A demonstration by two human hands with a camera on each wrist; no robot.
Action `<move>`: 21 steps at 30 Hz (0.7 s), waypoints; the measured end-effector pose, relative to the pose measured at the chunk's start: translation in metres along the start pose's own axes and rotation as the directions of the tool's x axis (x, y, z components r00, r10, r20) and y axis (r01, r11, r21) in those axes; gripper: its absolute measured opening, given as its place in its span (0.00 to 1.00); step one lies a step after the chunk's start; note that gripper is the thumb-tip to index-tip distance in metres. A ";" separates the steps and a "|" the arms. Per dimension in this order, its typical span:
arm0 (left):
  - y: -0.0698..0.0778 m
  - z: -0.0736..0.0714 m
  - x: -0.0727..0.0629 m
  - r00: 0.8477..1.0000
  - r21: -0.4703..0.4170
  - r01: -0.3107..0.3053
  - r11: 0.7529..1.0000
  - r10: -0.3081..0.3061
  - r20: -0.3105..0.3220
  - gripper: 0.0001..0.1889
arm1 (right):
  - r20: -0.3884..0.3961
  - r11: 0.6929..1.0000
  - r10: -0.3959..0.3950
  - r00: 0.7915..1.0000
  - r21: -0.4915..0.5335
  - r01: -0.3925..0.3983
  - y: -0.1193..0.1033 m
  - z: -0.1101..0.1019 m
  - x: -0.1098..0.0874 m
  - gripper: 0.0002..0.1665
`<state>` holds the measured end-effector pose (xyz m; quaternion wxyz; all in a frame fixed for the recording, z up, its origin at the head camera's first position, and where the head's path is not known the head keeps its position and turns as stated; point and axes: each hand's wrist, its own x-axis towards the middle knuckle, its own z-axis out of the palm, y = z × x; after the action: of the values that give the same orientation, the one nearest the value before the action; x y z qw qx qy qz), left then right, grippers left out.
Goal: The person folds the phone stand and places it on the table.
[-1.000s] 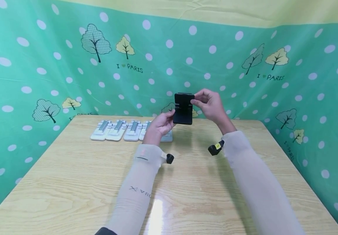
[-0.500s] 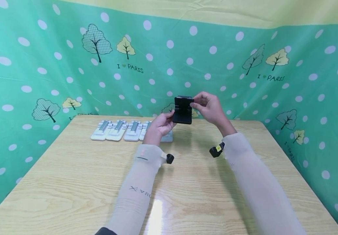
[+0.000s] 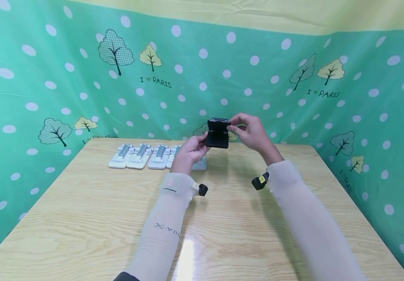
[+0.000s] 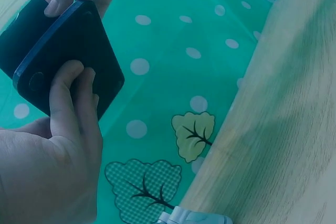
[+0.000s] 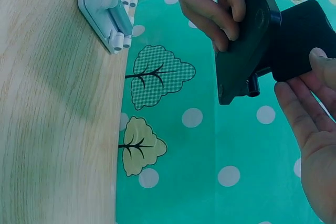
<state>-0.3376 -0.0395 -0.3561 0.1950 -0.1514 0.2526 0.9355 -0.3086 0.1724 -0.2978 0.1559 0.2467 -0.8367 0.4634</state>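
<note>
A black folding phone stand (image 3: 217,141) is held up above the far part of the table, its two plates partly folded at a hinge. My left hand (image 3: 192,150) grips the base plate (image 4: 79,51) by its left side, fingers spread on the underside in the left wrist view. From the right, my right hand (image 3: 252,132) pinches the upper plate (image 5: 304,38) between thumb and fingers. A short hinge post (image 5: 253,85) shows between the plates in the right wrist view.
Several white folded phone stands (image 3: 159,157) lie in a row at the back left of the wooden table (image 3: 223,218), partly behind my left hand. A green dotted curtain (image 3: 202,78) hangs close behind the table's far edge.
The upper plate of the black stand has tilted down toward the base plate, and my right hand has lowered slightly with it. My left hand stays nearly still.
</note>
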 end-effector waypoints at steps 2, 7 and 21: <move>0.000 0.000 0.000 1.000 -0.002 0.001 1.000 -0.001 0.000 0.12 | 0.006 1.000 -0.009 1.000 -0.005 0.010 -0.002 0.000 0.000 0.05; 0.001 0.001 -0.001 1.000 0.003 0.013 1.000 -0.013 0.004 0.10 | 0.013 0.999 -0.033 0.999 -0.015 0.033 -0.002 -0.002 -0.001 0.05; 0.003 0.000 -0.003 1.000 0.019 0.014 1.000 -0.014 0.024 0.08 | 0.142 0.987 -0.113 0.983 -0.097 0.128 -0.004 -0.002 -0.006 0.07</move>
<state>-0.3366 -0.0424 -0.3536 0.2061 -0.1402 0.2580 0.9334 -0.3010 0.1740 -0.2968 0.1389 0.3194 -0.8522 0.3904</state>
